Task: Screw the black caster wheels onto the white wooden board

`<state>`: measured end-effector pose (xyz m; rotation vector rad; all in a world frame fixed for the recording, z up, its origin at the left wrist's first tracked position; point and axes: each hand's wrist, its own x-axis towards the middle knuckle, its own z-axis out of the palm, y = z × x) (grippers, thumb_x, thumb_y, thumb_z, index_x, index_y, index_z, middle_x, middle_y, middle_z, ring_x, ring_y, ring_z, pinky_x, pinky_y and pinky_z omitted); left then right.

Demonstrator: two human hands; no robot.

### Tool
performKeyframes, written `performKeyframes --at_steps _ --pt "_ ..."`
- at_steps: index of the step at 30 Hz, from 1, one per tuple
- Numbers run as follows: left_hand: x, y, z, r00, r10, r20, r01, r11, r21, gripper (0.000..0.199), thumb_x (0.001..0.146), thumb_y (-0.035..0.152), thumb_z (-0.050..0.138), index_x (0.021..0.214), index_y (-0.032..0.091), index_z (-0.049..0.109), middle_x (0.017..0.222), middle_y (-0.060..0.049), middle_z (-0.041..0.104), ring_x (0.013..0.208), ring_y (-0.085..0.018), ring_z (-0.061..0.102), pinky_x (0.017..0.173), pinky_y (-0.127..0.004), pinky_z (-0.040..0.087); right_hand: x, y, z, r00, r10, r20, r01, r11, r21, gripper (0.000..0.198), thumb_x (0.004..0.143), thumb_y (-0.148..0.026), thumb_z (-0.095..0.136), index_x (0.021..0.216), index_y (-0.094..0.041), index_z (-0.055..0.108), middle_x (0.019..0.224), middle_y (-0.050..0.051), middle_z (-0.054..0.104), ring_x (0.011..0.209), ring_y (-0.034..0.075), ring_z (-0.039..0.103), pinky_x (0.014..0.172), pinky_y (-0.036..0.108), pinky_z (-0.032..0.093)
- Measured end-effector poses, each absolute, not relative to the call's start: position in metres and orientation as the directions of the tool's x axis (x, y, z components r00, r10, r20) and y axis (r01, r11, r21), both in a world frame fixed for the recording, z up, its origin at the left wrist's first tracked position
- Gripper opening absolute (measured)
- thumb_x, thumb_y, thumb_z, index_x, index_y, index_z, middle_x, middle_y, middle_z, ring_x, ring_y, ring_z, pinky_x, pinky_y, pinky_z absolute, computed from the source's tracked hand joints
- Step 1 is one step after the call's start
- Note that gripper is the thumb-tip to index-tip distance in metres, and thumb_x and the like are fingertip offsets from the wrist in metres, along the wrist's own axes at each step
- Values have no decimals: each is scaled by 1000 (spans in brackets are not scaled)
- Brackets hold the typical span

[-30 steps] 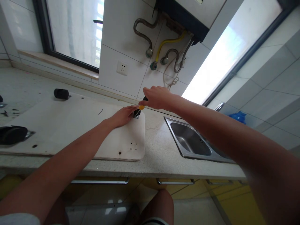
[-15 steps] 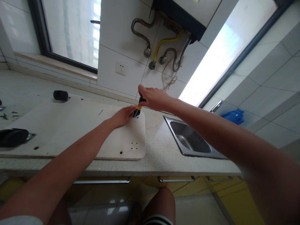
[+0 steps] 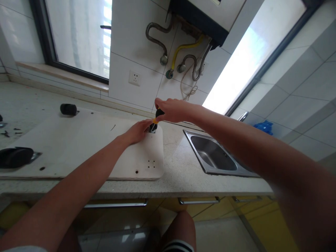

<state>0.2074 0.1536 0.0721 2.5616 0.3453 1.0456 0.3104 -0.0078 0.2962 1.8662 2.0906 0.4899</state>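
My right hand [image 3: 172,110] is closed around the handle of a black-and-yellow screwdriver [image 3: 159,112], which is tilted with its shaft pointing down to a black caster wheel [image 3: 153,127]. That caster sits on its metal plate near the far right corner of a white board [image 3: 131,154]. My left hand [image 3: 139,131] grips the caster from its left side, close to the screwdriver's shaft; the fingertips are partly hidden. Two more casters show on the board: one at the far edge [image 3: 68,109] and a larger-looking one at the left [image 3: 17,157].
The board lies on a speckled countertop [image 3: 175,180]. Several dark screws [image 3: 17,131] lie at its left, and one thin dark piece [image 3: 113,127] rests on it. To the right is a steel sink [image 3: 214,154] with a blue item [image 3: 264,126] behind. Hoses [image 3: 183,46] hang from the wall.
The view has shifted very slightly. My right hand has moved a little at the screwdriver's handle; my left hand stays at the caster.
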Motion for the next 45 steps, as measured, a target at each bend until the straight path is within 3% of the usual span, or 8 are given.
performKeyframes --at_steps 15,19,24,28,33,37,42,45 --pt "205 146 79 702 371 608 88 -892 444 68 87 -1 47 147 22 70 151 -12 76 140 -32 71 124 -50 53 328 -19 294 -71 996 53 859 34 511 66 115 -68 46 147 -12 56 124 31 80 112 46 77 82 46 52" --pt "205 147 78 702 369 610 95 -896 433 66 91 2 47 150 21 68 154 -12 74 143 -33 70 125 -50 53 330 -15 297 -115 993 -32 869 116 480 53 111 -60 63 149 -23 56 131 19 81 109 36 78 79 38 49" --pt "205 147 77 698 371 613 104 -899 426 66 90 2 48 149 23 69 154 -11 74 142 -31 71 125 -48 54 329 -14 297 -55 997 52 873 22 487 66 116 -67 42 145 -10 58 126 32 78 115 45 76 81 45 50" --pt "206 148 76 694 376 614 111 -898 425 67 92 3 48 153 24 67 159 -10 72 147 -32 68 129 -51 51 332 -13 300 -125 990 -59 875 138 464 52 111 -59 64 146 -22 59 129 19 81 108 35 77 77 39 48" --pt "206 149 75 692 372 619 101 -898 428 71 88 2 49 154 23 68 160 -11 71 148 -33 68 131 -52 51 336 -13 299 -40 997 61 879 6 476 65 115 -69 45 141 -12 63 126 30 79 110 42 76 80 43 49" --pt "206 148 76 691 370 621 91 -897 433 71 89 2 49 153 25 69 158 -9 73 145 -31 69 129 -52 53 338 -13 298 -149 987 -57 873 158 461 57 110 -66 64 147 -23 60 126 18 82 103 34 77 78 38 47" --pt "206 148 76 691 368 622 86 -896 436 71 88 0 49 151 24 69 155 -11 74 143 -32 70 126 -52 54 337 -12 298 -79 996 46 869 46 493 68 113 -73 49 141 -14 65 123 27 81 107 41 77 78 41 47" --pt "206 149 76 693 360 625 73 -898 435 70 88 0 49 151 25 68 155 -10 74 144 -30 69 127 -49 53 336 -11 301 -193 978 -78 856 206 474 59 108 -65 68 148 -22 62 126 19 82 105 36 77 75 38 45"
